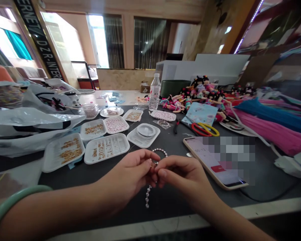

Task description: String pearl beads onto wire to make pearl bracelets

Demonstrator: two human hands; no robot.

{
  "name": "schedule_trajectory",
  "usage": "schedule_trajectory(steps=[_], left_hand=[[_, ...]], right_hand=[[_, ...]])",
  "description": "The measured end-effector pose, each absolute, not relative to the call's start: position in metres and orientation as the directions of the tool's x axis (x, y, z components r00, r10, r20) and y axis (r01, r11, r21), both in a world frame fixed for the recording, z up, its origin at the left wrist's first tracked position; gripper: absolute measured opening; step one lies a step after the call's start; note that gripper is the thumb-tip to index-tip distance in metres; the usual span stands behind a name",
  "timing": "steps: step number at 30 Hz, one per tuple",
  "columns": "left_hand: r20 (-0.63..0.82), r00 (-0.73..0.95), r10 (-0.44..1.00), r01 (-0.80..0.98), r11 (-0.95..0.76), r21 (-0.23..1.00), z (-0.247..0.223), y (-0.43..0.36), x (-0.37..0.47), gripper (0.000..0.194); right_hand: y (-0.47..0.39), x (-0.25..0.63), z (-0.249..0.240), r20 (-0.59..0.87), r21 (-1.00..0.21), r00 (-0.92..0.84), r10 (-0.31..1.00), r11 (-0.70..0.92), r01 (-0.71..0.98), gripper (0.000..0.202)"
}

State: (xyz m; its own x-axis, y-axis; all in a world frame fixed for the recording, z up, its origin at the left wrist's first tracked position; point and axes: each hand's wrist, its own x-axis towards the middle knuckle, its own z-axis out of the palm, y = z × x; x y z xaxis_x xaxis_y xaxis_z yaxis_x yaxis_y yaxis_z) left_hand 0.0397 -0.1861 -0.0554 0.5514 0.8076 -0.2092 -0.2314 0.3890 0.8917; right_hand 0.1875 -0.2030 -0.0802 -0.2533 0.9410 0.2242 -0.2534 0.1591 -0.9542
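At the near side of the dark tabletop (175,204), our 2 hands meet around a beaded strand (147,197) of small, pale, shiny beads. We seem to hold it just above the surface, close in front of us, so that its fine joins can be seen and worked by fingertip; that is our judgement. Our left hand (130,170) has its thumb and forefinger pinched together on the strand, the other fingers curled beneath. Our right hand (190,174) meets it tip to tip, thumb and forefinger also clamped on the strand. Exactly which bead or fitting lies between the tips, we cannot tell.

Relative to the fingers, 1 part of the strand arcs up and away beyond them, while another hangs below towards us, its middle hidden by our fingertips.

Just beyond sits a white tray (140,143) bearing a round white disc (145,130). To its left, a compartment tray (125,139) keeps gold-coloured findings sorted, probably for easy picking, and a tray of pink beads (127,126) lies behind it. On the right, a smartphone (217,169) lies face up near our hand, with red-and-yellow-handled scissors (215,130) farther back, and a water bottle (154,93) stands upright behind the trays.
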Motion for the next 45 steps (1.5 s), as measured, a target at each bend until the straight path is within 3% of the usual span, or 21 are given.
schedule_trajectory(steps=[6,13,18,25,39,45], left_hand=[[-0.249,0.440,0.863,-0.356,0.422,0.834,-0.058,-0.193,0.038,0.013],[-0.262,0.419,0.869,-0.392,0.433,0.812,-0.063,-0.195,0.035,0.013],[-0.259,0.421,0.869,-0.421,0.440,0.793,-0.066,-0.198,0.034,0.006],[-0.269,0.378,0.886,-0.444,0.428,0.787,-0.063,-0.202,0.033,0.009],[-0.213,0.382,0.899,-0.478,0.390,0.787,-0.078,-0.200,0.028,0.021],[-0.186,0.378,0.907,-0.470,0.361,0.805,-0.080,-0.198,0.029,0.029]], right_hand=[[-0.206,0.186,-0.078,0.295,-0.951,-0.234,0.926,0.260,-0.170,0.010],[-0.207,0.186,-0.082,0.396,-0.910,-0.169,0.902,0.411,0.061,0.011],[-0.211,0.183,-0.085,0.380,-0.924,-0.105,0.919,0.383,0.004,0.017],[-0.211,0.184,-0.083,0.500,-0.832,-0.121,0.857,0.515,0.207,0.006],[-0.208,0.186,-0.079,0.659,-0.679,-0.188,0.728,0.684,0.267,0.023],[-0.208,0.186,-0.085,0.658,-0.689,-0.095,0.747,0.648,0.326,0.024]])
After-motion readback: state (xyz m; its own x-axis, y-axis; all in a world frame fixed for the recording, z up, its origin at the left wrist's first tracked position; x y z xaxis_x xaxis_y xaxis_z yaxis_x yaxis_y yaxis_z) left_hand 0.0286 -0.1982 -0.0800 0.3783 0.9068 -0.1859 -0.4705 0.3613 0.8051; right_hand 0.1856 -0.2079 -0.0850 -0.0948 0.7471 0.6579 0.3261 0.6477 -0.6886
